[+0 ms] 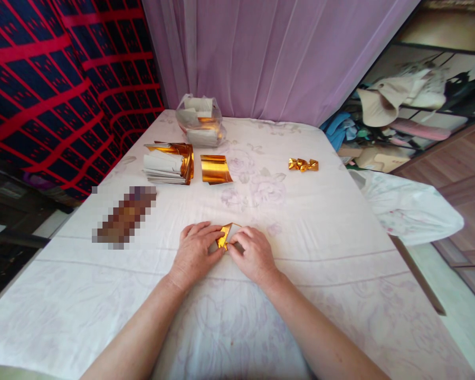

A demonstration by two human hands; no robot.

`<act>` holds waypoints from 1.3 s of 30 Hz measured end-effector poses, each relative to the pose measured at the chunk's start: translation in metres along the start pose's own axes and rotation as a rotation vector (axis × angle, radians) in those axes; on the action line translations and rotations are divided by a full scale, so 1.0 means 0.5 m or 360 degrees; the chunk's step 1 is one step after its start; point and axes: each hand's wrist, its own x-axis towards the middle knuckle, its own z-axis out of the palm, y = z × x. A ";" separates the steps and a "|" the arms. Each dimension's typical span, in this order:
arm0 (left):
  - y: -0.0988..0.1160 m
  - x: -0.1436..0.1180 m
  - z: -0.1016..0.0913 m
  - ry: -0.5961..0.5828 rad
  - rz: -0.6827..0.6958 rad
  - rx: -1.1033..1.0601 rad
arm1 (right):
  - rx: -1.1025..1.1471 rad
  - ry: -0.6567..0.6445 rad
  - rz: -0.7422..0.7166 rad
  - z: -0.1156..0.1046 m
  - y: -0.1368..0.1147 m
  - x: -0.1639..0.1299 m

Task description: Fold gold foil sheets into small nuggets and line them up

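Observation:
Near the middle of the table, a sheet of gold foil paper (pixel 224 237) with a whitish back lies partly folded between my hands. My left hand (pixel 198 248) presses on its left side, thumb and fingers closed over the edge. My right hand (pixel 254 252) pinches the right side with thumb and fingertips. Parts of the sheet are hidden under the fingers. Farther off lie a small stack of gold sheets (pixel 215 169) and a larger pile of foil paper (pixel 164 166), white backs showing. Folded gold pieces (pixel 303 164) sit at the right.
A clear plastic bag (pixel 200 122) of more foil paper stands at the table's back. A blurred-out item (pixel 125 217) lies at the left. The flowered tablecloth (pixel 320 221) covers the table. To the right are crowded shelves (pixel 404 105) and a white bag (pixel 415 208).

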 end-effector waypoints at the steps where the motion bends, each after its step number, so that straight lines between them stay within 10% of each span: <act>1: 0.000 0.000 0.000 0.0006 -0.0001 -0.0004 | 0.0003 0.0002 0.0000 0.000 0.000 0.000; 39: -0.015 0.001 0.000 -0.0080 0.0047 -0.0030 | 0.0219 -0.0090 -0.0126 -0.014 0.013 -0.009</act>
